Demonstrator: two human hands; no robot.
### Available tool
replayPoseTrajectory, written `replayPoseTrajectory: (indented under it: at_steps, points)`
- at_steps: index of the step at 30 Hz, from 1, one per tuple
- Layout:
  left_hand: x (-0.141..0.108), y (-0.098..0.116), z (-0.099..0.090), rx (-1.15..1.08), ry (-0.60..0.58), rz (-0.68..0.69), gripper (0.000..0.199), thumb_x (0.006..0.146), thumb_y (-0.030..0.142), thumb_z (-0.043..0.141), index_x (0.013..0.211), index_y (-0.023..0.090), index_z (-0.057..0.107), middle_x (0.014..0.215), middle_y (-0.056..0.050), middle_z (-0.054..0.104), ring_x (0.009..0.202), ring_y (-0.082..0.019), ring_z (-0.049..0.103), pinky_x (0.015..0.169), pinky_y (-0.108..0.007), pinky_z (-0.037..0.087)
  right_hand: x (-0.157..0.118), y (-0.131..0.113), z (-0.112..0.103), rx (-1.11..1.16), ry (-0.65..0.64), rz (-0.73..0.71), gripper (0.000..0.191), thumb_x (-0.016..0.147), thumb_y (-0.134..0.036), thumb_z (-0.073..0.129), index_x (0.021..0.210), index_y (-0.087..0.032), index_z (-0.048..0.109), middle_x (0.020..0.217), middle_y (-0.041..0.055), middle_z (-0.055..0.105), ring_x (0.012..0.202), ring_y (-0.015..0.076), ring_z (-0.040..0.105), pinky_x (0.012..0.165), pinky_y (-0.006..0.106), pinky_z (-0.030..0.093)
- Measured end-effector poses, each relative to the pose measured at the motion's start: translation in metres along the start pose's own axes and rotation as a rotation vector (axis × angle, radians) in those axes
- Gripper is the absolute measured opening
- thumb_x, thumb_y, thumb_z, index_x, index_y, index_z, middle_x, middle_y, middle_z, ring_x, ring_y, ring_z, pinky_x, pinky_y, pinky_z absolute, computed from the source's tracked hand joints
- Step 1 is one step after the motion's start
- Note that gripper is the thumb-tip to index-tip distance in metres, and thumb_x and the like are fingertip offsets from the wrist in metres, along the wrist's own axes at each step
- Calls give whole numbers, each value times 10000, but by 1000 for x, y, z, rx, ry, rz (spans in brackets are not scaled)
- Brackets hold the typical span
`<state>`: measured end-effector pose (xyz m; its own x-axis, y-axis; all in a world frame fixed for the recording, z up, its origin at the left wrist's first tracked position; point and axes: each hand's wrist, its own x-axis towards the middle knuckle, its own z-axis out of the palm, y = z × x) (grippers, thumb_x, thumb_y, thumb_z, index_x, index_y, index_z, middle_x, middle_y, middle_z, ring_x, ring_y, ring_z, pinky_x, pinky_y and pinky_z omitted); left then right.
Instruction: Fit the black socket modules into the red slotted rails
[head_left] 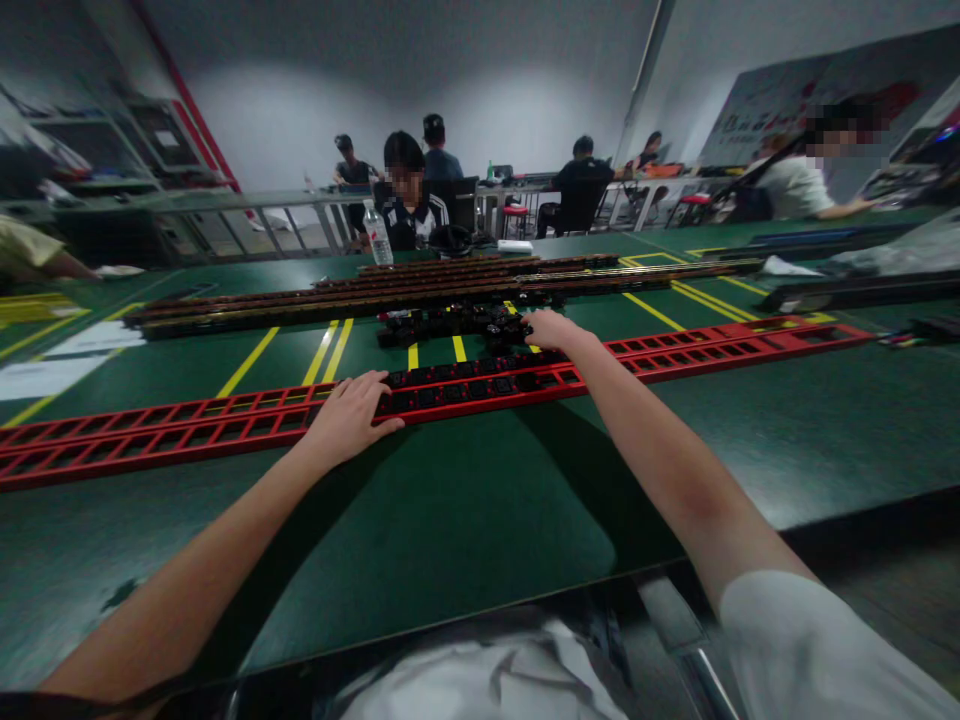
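A long red frame [247, 418] with two rows of square openings lies across the green table. Several black square parts [454, 388] fill the openings near its middle. My left hand [351, 415] rests on the frame at the left end of these parts, fingers stretched over it and thumb at the near edge. Beyond the frame is a loose pile of small black parts [439, 322]. My right hand [553, 332] reaches over the frame to the right end of that pile, its fingers bent down at a black part. Whether it grips one is hidden.
Behind the pile lie several long dark strips [360, 295]. A water bottle [377, 235] stands at the far edge, near a seated person. White paper sheets [67, 360] lie at left. Dark bars and a clear plastic bag [900, 248] are at right. Other people sit farther off.
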<state>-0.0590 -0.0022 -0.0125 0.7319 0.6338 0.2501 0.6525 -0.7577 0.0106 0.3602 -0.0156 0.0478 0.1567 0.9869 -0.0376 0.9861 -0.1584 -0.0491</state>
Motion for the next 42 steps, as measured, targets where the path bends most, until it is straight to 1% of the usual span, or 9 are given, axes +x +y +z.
replayPoseTrajectory:
  at_steps: [6,12,21,25,27,31,35,38,42]
  points:
    - [4,5,-4,-23,-5,-32,600,844,638,701,1179,145,628,1551,-217,493,1465,-401,443,1214,-588,368,-5,-3,3,-29,-6,23,373,842,-185,690,1215,-180,694,1186,150,719,1027,294,685,795,344,521]
    - [8,3,-3,-24,-10,-28,596,829,650,713,1136,145,637,1537,-220,511,1453,-398,462,1209,-572,385,-6,-2,3,-7,-38,30,378,792,-161,731,1165,-200,679,1172,115,705,972,254,669,744,310,485]
    - [8,4,-6,-4,-18,-24,591,818,651,725,1091,131,655,1524,-230,519,1409,-416,504,1189,-585,404,3,14,-4,130,-72,-130,616,745,-16,620,1347,-135,682,1213,128,728,959,217,678,766,265,501]
    - [9,4,-8,2,-30,-17,581,805,647,744,1067,135,660,1521,-226,529,1399,-407,519,1185,-565,419,-5,22,-21,308,-224,-107,601,782,-65,647,1380,-132,653,1039,98,736,745,165,647,672,272,519]
    - [8,4,-8,-6,-30,-23,574,808,645,741,1068,140,661,1531,-221,523,1404,-405,517,1179,-560,429,-9,27,-28,394,-311,-131,581,780,-90,684,1357,-151,650,1050,84,716,710,141,625,653,266,525]
    - [7,3,-5,6,-20,-30,561,817,631,740,1081,143,660,1536,-217,521,1408,-398,517,1180,-549,435,-16,34,-36,467,-420,-182,469,748,-167,782,1201,-193,663,1081,62,674,750,135,606,622,243,493]
    - [6,2,-4,24,-18,-24,555,835,645,715,1087,154,654,1538,-208,521,1400,-386,527,1180,-542,439,-17,33,-37,432,-471,-196,207,856,-324,735,978,-184,644,927,38,628,746,134,553,607,237,439]
    - [6,1,-3,14,-13,-20,552,833,637,720,1082,149,654,1535,-214,523,1399,-390,526,1188,-543,429,-15,30,-37,337,-455,-168,224,867,-376,731,949,-188,642,892,29,616,746,138,539,618,247,422]
    - [6,0,-3,-28,-2,-18,558,815,632,739,1084,149,663,1530,-214,528,1393,-399,532,1193,-546,420,-14,23,-40,272,-453,-131,428,770,-283,809,1157,-214,641,1025,34,650,797,156,585,638,262,447]
